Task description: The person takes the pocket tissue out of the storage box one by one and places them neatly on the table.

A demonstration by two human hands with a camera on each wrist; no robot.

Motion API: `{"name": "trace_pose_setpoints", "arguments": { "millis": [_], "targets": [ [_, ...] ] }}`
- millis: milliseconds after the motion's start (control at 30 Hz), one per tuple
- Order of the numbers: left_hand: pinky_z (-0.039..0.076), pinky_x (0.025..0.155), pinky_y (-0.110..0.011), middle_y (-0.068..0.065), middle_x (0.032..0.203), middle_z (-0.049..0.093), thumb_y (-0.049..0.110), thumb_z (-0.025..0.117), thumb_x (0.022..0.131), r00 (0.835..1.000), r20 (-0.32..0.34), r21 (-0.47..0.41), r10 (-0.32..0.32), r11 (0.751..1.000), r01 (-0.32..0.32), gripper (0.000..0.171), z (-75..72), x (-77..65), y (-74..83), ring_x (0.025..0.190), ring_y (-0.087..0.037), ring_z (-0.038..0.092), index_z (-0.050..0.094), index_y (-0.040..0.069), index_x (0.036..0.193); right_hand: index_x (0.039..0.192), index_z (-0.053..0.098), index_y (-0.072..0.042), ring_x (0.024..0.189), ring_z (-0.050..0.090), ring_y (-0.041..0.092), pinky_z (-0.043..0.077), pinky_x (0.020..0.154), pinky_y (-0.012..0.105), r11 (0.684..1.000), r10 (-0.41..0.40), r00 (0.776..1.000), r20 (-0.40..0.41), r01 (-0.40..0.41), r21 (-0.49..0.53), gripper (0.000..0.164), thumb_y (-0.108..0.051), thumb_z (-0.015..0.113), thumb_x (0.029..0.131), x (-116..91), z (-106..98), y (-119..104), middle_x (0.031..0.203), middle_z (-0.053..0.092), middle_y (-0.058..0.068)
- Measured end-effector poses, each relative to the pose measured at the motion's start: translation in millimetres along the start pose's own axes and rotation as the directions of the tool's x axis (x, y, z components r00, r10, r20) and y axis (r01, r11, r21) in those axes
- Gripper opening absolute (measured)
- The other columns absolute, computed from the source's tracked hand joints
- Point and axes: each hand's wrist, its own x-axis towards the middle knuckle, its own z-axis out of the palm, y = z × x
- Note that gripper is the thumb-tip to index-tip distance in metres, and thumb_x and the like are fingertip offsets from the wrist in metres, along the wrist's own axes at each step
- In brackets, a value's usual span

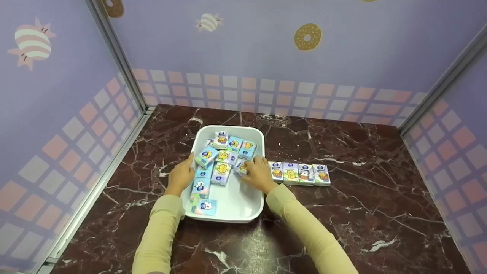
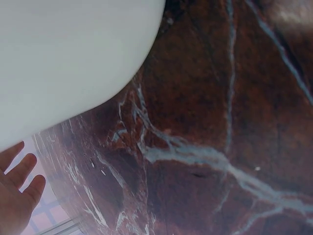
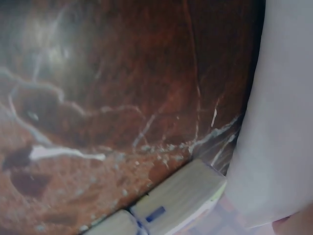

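Observation:
A white plastic tub (image 1: 236, 207) holds several small cartoon-printed tissue packs (image 1: 221, 173), mostly along its left side and far end. My left hand (image 1: 180, 176) rests against the tub's left rim, and the left wrist view shows its fingers (image 2: 22, 171) loosely extended beside the white wall. Over the right rim reaches my right hand (image 1: 260, 175), its fingers curled at a purple-and-white tissue pack (image 1: 239, 166) inside the tub. That hand partly covers the pack. Just a small part of the hand shows at the lower corner of the right wrist view.
To the right of the tub, a row of tissue packs (image 1: 298, 174) lies side by side on the dark red marbled surface (image 1: 365, 213). Purple patterned walls (image 1: 258, 45) enclose the surface at the back and both sides.

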Motion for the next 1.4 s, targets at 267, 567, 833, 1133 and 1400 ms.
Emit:
{"name": "trace_pose_setpoints", "arguments": {
  "millis": [267,567,833,1133,1400],
  "targets": [
    [0.04,0.088,-0.048,-0.015,0.128,0.049,0.013,0.042,0.086,1.0,0.012,0.002,-0.012,1.0,0.012,0.054,-1.2,-0.9,0.0,0.109,-0.038,0.05,0.03,0.013,0.139,0.092,0.059,-0.009,0.07,0.049,0.019,0.044,0.062,0.032,0.971,0.065,0.978,-0.2,-0.016,0.24,0.027,-0.022,0.069,0.07,-6,-1,1,0.094,0.044,0.01],
    [0.039,0.089,-0.048,-0.016,0.127,0.049,0.013,0.041,0.086,1.0,0.012,0.003,-0.008,1.0,0.007,0.053,-2.5,-1.6,1.2,0.109,-0.039,0.05,0.03,0.012,0.138,0.085,0.054,-0.004,0.076,0.05,0.019,0.047,0.066,0.029,0.951,0.1,0.938,-0.333,0.009,0.31,0.025,-0.015,0.07,0.07,-7,-4,12,0.098,0.042,0.012],
    [0.041,0.087,-0.048,-0.015,0.127,0.05,0.013,0.042,0.087,1.0,0.009,-0.003,-0.013,1.0,0.013,0.053,-1.0,-3.1,1.7,0.105,-0.038,0.052,0.03,0.013,0.138,0.08,0.053,0.0,0.068,0.052,0.016,0.048,0.061,0.026,0.929,0.147,0.901,-0.407,0.016,0.37,0.025,-0.01,0.071,0.066,-10,-11,29,0.097,0.042,0.014],
    [0.04,0.089,-0.047,-0.015,0.127,0.049,0.013,0.042,0.086,1.0,-0.001,-0.006,-0.01,1.0,0.01,0.053,-1.3,-1.9,1.3,0.108,-0.038,0.051,0.031,0.012,0.138,0.074,0.05,0.003,0.07,0.056,0.023,0.051,0.062,0.029,0.935,0.233,0.822,-0.519,-0.042,0.353,0.028,-0.008,0.073,0.063,-12,-32,67,0.096,0.042,0.018],
    [0.042,0.083,-0.048,-0.016,0.125,0.051,0.012,0.043,0.085,1.0,-0.01,0.002,0.014,1.0,-0.014,0.053,-3.7,-3.1,3.2,0.103,-0.039,0.053,0.032,0.011,0.137,0.074,0.049,0.004,0.071,0.059,0.027,0.05,0.067,0.033,0.901,0.387,0.756,-0.527,-0.189,0.391,0.025,-0.006,0.07,0.065,-24,-52,115,0.096,0.04,0.019]
  ]
}}
